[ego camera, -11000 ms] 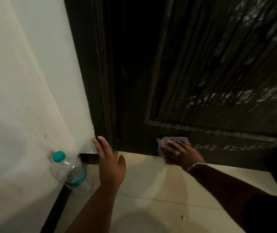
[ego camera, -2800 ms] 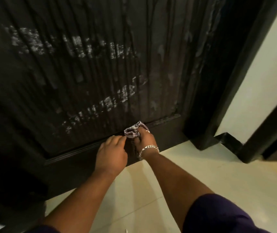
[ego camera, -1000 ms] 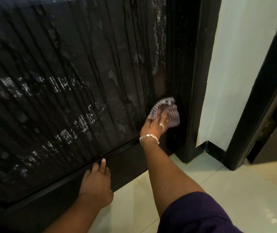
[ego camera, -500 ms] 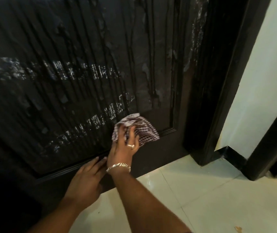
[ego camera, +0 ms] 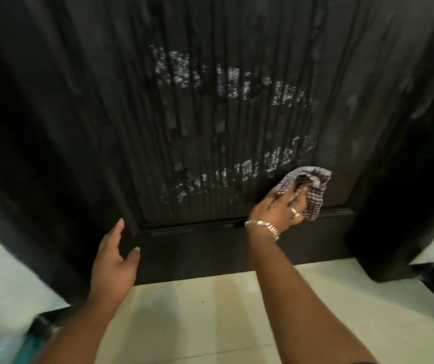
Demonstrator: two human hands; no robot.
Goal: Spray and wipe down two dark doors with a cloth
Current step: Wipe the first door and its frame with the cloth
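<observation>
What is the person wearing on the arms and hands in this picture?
The right hand carries a ring on one finger, and a silver-coloured chain bracelet circles its wrist. The left hand shows no jewellery. Both forearms are bare; a sliver of dark sleeve shows at the bottom edge on the right arm.

The ribbed wooden door (ego camera: 210, 122) is near-black, streaked with whitish patches. The crumpled cotton cloth (ego camera: 307, 190) is checked in maroon and white. Glossy cream floor tiles (ego camera: 210, 319) lie below; a silver chain bracelet (ego camera: 261, 227) shines.
</observation>
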